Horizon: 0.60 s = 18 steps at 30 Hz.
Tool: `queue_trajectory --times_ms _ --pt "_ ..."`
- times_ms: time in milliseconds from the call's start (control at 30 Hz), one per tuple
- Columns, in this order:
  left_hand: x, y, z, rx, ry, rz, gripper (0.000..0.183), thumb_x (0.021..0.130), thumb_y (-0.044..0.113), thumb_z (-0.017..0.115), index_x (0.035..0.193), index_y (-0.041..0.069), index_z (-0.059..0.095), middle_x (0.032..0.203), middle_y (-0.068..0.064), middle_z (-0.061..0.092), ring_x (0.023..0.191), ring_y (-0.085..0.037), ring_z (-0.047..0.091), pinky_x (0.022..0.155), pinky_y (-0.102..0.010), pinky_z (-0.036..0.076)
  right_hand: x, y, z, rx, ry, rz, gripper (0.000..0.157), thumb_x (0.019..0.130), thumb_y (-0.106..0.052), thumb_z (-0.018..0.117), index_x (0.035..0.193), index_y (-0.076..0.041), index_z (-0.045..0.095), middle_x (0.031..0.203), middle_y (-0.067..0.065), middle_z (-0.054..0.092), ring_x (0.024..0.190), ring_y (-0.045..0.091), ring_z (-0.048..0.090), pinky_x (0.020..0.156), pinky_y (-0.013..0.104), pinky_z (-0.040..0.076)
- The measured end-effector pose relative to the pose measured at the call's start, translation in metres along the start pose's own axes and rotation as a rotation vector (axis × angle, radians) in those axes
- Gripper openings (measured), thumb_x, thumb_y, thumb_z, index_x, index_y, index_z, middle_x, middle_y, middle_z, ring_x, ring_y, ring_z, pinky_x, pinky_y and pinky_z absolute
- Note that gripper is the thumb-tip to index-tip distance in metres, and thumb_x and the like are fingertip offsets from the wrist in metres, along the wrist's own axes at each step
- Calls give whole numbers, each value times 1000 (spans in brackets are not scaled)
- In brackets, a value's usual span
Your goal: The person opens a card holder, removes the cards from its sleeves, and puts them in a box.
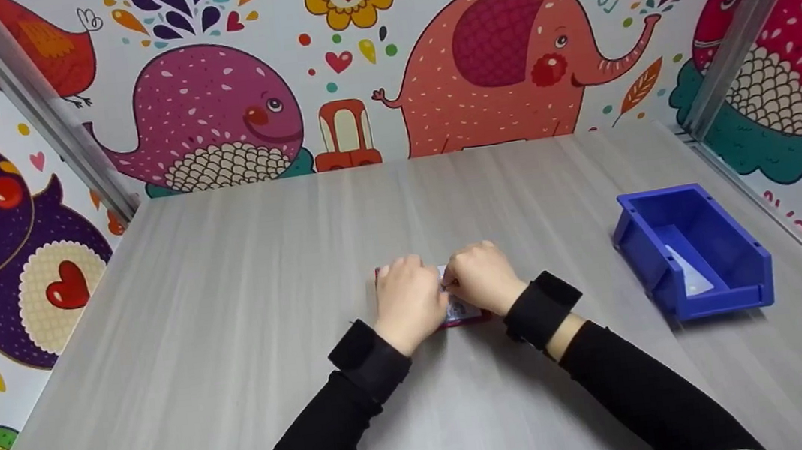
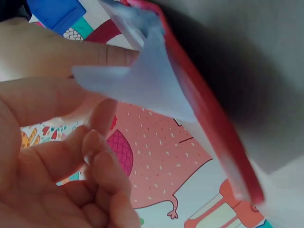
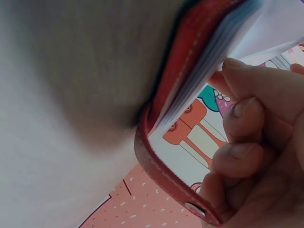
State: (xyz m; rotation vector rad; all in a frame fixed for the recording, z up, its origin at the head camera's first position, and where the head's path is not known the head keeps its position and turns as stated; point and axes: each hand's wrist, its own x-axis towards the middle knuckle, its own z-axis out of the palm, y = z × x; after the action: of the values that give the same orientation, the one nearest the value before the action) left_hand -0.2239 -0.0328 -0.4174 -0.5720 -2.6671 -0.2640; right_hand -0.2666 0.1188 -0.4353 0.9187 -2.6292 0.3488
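A small red card holder point(image 1: 468, 317) with white stitching lies opened on the table, partly covered by both hands. Its clear plastic sleeves point(image 2: 147, 80) stand up from the cover, one bent over. My left hand point(image 1: 410, 301) pinches a lifted sleeve near its corner, the other fingers curled below. Opposite it, my right hand point(image 1: 484, 276) grips the sleeves by their edge, its remaining fingers curled. A red strap point(image 3: 166, 178) with a metal snap hangs off the cover beside my right palm. The hands hide most of the holder in the head view.
To the right on the table point(image 1: 243, 296) stands a blue plastic bin point(image 1: 727, 301) with a white triangular patch inside. Patterned panels point(image 1: 352, 57) with cartoon animals rise behind and at both sides. Metal posts point(image 1: 33, 108) mark the far corners.
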Motion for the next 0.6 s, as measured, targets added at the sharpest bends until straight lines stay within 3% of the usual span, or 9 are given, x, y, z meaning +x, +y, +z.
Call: queue_trajectory --times_ms 267,467,600 --pt "-2 3 7 73 6 35 27 66 28 83 66 11 61 75 -4 56 72 -24 54 65 -37 37 0 -1 -1 -20 14 -14 15 69 -6 80 59 -14 72 60 1 62 56 23 57 63 44 44" --pt "-4 5 9 93 43 51 24 67 19 82 64 11 59 73 -5 56 70 -24 53 63 -37 37 0 1 1 -33 54 -49 31 68 -10 82 48 -14 59 54 -1 54 52 23 53 59 43 43" --pt "-4 7 10 135 65 46 22 69 18 80 63 12 59 71 -4 56 68 -23 52 63 -36 36 0 2 1 -36 52 -49 27 67 -9 82 50 -14 61 56 0 57 54 23 56 60 44 44"
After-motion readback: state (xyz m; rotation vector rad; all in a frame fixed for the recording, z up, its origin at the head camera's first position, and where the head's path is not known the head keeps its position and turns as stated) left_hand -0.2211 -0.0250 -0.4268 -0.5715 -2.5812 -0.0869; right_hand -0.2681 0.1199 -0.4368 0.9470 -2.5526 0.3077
